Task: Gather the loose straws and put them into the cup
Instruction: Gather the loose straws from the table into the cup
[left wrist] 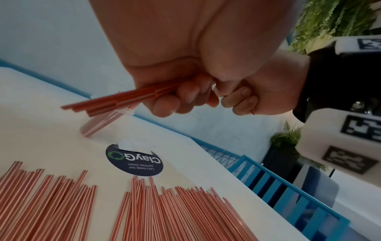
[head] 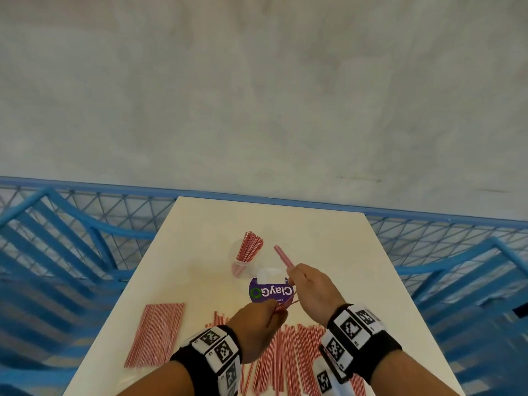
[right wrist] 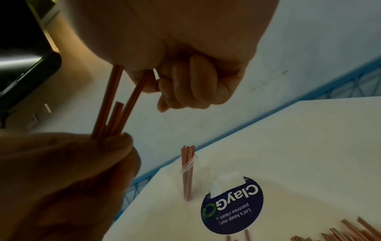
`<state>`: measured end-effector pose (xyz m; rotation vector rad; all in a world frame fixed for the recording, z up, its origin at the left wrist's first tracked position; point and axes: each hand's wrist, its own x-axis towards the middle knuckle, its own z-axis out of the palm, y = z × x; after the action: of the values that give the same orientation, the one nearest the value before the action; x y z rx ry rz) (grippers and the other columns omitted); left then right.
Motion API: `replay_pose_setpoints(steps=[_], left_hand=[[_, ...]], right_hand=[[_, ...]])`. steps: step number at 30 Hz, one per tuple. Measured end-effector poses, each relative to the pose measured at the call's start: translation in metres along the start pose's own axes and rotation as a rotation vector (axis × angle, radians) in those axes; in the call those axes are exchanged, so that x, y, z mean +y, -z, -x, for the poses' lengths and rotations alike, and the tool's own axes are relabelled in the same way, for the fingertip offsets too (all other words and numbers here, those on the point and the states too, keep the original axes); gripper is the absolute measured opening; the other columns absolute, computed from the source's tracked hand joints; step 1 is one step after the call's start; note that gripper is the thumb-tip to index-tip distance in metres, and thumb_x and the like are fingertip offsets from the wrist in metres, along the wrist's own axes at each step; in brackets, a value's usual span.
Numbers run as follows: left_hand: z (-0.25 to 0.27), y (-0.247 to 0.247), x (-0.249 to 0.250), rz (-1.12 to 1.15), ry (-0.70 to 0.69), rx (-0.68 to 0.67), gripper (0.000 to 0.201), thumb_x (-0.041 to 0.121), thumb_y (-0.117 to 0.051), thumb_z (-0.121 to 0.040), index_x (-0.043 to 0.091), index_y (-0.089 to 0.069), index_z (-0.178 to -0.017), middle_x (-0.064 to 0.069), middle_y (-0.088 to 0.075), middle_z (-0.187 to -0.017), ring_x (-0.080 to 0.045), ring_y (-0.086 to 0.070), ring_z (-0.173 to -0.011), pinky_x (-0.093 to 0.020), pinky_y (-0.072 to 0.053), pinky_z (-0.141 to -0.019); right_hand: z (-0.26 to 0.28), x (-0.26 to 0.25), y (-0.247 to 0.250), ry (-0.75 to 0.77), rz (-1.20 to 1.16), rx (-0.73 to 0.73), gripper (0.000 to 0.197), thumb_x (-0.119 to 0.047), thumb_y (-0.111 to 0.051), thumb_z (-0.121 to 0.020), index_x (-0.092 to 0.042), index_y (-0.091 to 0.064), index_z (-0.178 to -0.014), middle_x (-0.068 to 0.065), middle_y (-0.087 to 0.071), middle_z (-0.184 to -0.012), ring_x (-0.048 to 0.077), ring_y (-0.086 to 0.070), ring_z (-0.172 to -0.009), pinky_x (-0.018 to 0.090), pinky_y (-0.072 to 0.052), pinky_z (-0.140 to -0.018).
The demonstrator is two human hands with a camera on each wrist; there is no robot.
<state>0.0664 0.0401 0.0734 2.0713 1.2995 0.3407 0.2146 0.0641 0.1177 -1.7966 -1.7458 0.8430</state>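
Setting: a cream table [head: 328, 252] against a pale wall, blue slatted chairs [head: 43, 252] on both sides.
Cup: clear cup [head: 238, 252] on the far middle of the table, a fan of red-and-white straws [head: 250, 245] already standing in it.
Sticker: round dark "ClayGo" sticker [head: 271, 292] just this side of the cup.
Loose straws: a neat batch [head: 155, 334] lies left, a big spread [head: 288, 358] near the front edge under the wrists.
Left hand: the left hand [head: 257, 330] has fingers curled tight around a small bundle [left wrist: 115, 101].
Right hand: the right hand [head: 311, 287], just above the sticker, fingers curled on a few straws [head: 283, 257] pointing towards the cup.
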Motion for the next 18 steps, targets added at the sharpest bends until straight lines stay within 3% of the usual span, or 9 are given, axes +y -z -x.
replay_pose_setpoints(steps=[3, 5, 9, 11, 15, 18], left_hand=[[-0.002, 0.003, 0.001, -0.041, -0.024, 0.001, 0.038, 0.037, -0.026, -0.103, 0.011, -0.053, -0.105, -0.002, -0.055, -0.085, -0.015, -0.047, -0.072, -0.03, -0.043, -0.071], [-0.003, 0.007, 0.0, -0.041, -0.023, -0.017, 0.041, 0.039, -0.025, -0.103, 0.01, -0.054, -0.106, -0.005, -0.059, -0.088, -0.019, -0.05, -0.073, -0.033, -0.046, -0.075], [-0.004, 0.017, -0.003, -0.086, -0.004, -0.02, 0.045, 0.043, -0.022, -0.102, 0.011, -0.054, -0.105, -0.007, -0.062, -0.092, -0.022, -0.055, -0.079, -0.031, -0.046, -0.076], [-0.008, 0.02, 0.007, -0.138, -0.037, -0.01, 0.041, 0.042, -0.023, -0.102, 0.014, -0.052, -0.098, -0.005, -0.059, -0.087, -0.021, -0.052, -0.075, -0.029, -0.042, -0.071], [-0.02, 0.017, 0.022, -0.177, -0.126, 0.004, 0.042, 0.047, -0.025, -0.1, 0.016, -0.054, -0.101, -0.007, -0.065, -0.091, -0.025, -0.061, -0.082, -0.039, -0.051, -0.08], [-0.021, 0.018, 0.02, -0.208, -0.123, 0.012, 0.042, 0.047, -0.025, -0.1, 0.017, -0.055, -0.102, -0.006, -0.065, -0.092, -0.024, -0.061, -0.083, -0.039, -0.052, -0.081]], right_hand=[[0.003, -0.003, 0.002, 0.031, 0.122, -0.086, 0.045, -0.043, -0.027, -0.098, -0.01, -0.054, -0.082, 0.006, -0.06, -0.083, 0.02, -0.054, -0.079, 0.037, -0.044, -0.077], [0.001, -0.006, 0.011, 0.034, 0.094, -0.054, 0.046, -0.045, -0.028, -0.098, -0.012, -0.056, -0.083, 0.004, -0.062, -0.087, 0.018, -0.056, -0.084, 0.037, -0.043, -0.078], [-0.007, -0.016, 0.033, -0.014, -0.191, 0.281, 0.045, -0.044, -0.037, -0.096, -0.008, -0.057, -0.079, 0.001, -0.058, -0.075, 0.016, -0.052, -0.071, 0.029, -0.037, -0.061], [-0.009, -0.023, 0.032, -0.049, -0.325, 0.373, 0.042, -0.042, -0.041, -0.095, -0.007, -0.055, -0.076, 0.001, -0.055, -0.071, 0.017, -0.049, -0.068, 0.028, -0.037, -0.061], [-0.007, -0.028, 0.008, -0.053, -0.314, 0.292, 0.037, -0.041, -0.042, -0.095, -0.014, -0.052, -0.07, 0.0, -0.054, -0.069, 0.013, -0.049, -0.066, 0.031, -0.04, -0.065], [-0.01, -0.026, 0.01, -0.056, -0.295, 0.294, 0.036, -0.039, -0.041, -0.095, -0.016, -0.051, -0.07, -0.001, -0.056, -0.072, 0.012, -0.05, -0.069, 0.03, -0.04, -0.067]])
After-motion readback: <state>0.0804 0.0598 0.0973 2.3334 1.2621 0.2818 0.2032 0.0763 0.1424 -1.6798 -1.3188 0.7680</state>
